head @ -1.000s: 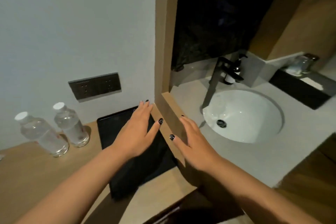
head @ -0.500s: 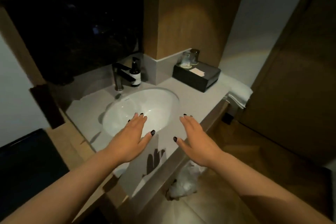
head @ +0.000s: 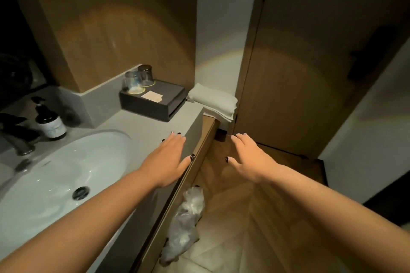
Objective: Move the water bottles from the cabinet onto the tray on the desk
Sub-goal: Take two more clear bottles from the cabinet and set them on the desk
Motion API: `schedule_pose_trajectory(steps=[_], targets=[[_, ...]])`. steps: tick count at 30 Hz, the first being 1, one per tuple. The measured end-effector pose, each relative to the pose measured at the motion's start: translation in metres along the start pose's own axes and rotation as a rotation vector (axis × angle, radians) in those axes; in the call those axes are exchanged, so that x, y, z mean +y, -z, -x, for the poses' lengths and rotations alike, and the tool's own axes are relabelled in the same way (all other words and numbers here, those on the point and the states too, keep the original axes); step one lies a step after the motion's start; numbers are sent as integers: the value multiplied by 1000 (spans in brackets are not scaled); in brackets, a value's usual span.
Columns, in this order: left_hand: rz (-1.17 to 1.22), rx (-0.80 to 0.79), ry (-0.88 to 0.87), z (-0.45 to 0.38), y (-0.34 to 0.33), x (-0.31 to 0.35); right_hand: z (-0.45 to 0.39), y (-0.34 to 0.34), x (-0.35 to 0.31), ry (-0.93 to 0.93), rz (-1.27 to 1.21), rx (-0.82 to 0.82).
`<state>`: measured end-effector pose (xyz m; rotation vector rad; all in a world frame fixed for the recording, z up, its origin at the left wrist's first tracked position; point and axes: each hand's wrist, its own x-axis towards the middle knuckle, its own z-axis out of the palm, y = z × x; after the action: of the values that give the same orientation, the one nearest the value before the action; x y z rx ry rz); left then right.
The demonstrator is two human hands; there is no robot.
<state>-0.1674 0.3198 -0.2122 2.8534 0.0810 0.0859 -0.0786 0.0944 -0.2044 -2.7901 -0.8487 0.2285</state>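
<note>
Water bottles in neither grip: left hand (head: 168, 159), right hand (head: 246, 159) both open; two glasses (head: 135, 81) behind.

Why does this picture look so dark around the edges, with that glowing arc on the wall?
Head view: one warm pool of light hits the wooden wall panel and white wall, rainbow-fringed at its rim; corners fall into shadow. The wide lens bows the door, and the sink shows glare.
</note>
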Motion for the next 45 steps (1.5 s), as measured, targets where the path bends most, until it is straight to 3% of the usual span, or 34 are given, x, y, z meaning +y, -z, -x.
schedule_pose_trajectory(steps=[19,24,35,45], targets=[[117,-156,-48,-279,-42,-51,-224,22,94,-277,-250,-34],[142,-226,-13,-322,-62,-58,-271,25,111,-260,-261,-61],[223,-207,117,-439,-91,-69,-399,21,173,-150,-294,-168],[279,-170,415,-573,-120,-62,-552,39,264,38,-255,-342]])
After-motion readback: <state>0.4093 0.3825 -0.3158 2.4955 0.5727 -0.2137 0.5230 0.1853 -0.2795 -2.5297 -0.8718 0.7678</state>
